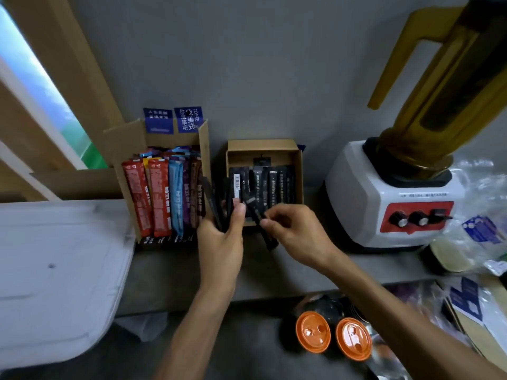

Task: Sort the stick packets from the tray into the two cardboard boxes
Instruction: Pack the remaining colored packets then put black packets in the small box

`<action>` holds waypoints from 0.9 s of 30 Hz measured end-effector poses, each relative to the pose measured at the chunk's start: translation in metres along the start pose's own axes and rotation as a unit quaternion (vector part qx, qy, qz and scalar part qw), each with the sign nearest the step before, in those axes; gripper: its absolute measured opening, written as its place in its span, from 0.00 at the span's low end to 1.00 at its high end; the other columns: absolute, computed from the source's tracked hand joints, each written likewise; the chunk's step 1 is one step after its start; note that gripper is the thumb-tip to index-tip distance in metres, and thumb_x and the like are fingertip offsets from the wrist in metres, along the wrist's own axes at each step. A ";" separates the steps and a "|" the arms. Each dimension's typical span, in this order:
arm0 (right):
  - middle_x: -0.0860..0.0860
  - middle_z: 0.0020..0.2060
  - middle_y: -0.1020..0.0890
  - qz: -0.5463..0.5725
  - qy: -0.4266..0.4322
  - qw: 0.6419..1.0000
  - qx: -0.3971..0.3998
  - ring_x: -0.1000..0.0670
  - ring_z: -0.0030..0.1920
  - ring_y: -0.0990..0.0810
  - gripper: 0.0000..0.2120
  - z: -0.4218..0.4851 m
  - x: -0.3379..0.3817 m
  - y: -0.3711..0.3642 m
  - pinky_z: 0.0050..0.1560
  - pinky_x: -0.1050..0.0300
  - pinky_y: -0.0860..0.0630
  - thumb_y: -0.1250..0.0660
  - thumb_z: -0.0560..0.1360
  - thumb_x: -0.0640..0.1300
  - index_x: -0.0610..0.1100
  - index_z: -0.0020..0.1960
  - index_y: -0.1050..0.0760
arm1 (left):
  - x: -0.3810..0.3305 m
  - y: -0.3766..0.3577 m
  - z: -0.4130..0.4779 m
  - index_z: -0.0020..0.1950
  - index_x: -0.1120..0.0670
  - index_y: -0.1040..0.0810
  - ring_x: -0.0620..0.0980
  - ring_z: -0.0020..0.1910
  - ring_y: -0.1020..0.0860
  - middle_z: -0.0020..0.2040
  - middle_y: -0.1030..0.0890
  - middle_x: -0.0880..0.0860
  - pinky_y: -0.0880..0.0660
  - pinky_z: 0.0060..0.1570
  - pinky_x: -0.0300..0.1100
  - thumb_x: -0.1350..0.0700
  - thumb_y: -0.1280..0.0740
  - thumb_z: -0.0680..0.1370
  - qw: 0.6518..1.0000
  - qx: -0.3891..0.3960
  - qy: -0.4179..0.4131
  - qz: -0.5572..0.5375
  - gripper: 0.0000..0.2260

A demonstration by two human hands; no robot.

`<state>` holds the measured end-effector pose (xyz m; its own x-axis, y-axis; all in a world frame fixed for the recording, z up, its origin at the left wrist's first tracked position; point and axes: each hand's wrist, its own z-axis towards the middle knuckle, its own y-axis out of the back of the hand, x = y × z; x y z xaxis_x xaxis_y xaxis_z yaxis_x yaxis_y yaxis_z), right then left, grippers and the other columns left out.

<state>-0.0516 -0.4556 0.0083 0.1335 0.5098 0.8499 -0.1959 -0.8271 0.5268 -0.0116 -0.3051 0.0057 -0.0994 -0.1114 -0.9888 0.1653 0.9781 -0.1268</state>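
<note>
Left hand (219, 237) curled around a fan of black stick packets (229, 204), thumb pressed on the front one, fingers closed behind; bundle upright, touching the near edge of the small cardboard box (233, 149) at 12 o'clock from the hand. Right hand (295, 229) pinching a single black packet (258, 215) between thumb and forefinger, other fingers loosely bent; packet tilted, top end toward 11 o'clock, bottom end toward 5 o'clock, upper part over the box's front rim. Small box holding more black packets (271, 185) standing side by side. At 9 o'clock from it, just beside, the taller cardboard box (204, 149) with flaps open, filled with coloured packets (159, 198) in red, blue, purple and brown, all upright. White tray (60, 270) at 8 o'clock from the hands, on the grey worktop (170, 272), blurred; contents not discernible. White blender base (384, 198) with a red control panel and amber jug at 3 o'clock from the small box, near but apart. Two orange lids (333, 334) at 5 o'clock below the worktop edge, side by side. Clear plastic bags (472, 237) at 4 o'clock beyond the blender.
</note>
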 end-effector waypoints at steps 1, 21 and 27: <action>0.54 0.40 0.17 0.006 -0.015 0.999 -0.043 0.60 0.42 0.18 0.05 0.009 -0.004 0.003 0.40 0.64 0.21 0.33 0.79 0.45 0.49 0.46 0.20 | 0.003 -0.001 0.002 0.64 0.51 0.24 0.57 0.50 0.17 0.51 0.18 0.59 0.19 0.50 0.54 0.41 0.30 0.76 1.000 -0.008 -0.001 -0.007 0.21; 0.48 0.41 0.16 -0.045 -0.098 0.978 -0.178 0.49 0.42 0.15 0.05 0.078 -0.033 -0.015 0.45 0.48 0.15 0.31 0.79 0.45 0.47 0.44 0.22 | 0.012 -0.002 -0.001 0.51 0.48 0.20 0.45 0.47 0.17 0.45 0.16 0.49 0.22 0.48 0.42 0.51 0.38 0.83 0.997 -0.046 0.028 0.051 0.07; 0.53 0.41 0.19 -0.053 -0.073 0.982 -0.164 0.57 0.41 0.18 0.03 0.066 -0.021 -0.010 0.38 0.67 0.23 0.32 0.79 0.45 0.48 0.47 0.23 | 0.009 -0.003 -0.001 0.47 0.42 0.23 0.24 0.44 0.24 0.45 0.19 0.38 0.32 0.42 0.25 0.53 0.35 0.82 0.997 -0.027 0.011 0.074 0.06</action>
<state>0.0119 -0.4739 -0.0155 0.3033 0.5302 0.7917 -0.4733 -0.6373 0.6081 -0.0143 -0.3085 -0.0029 -0.0990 0.0382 -0.9943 0.1263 0.9917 0.0256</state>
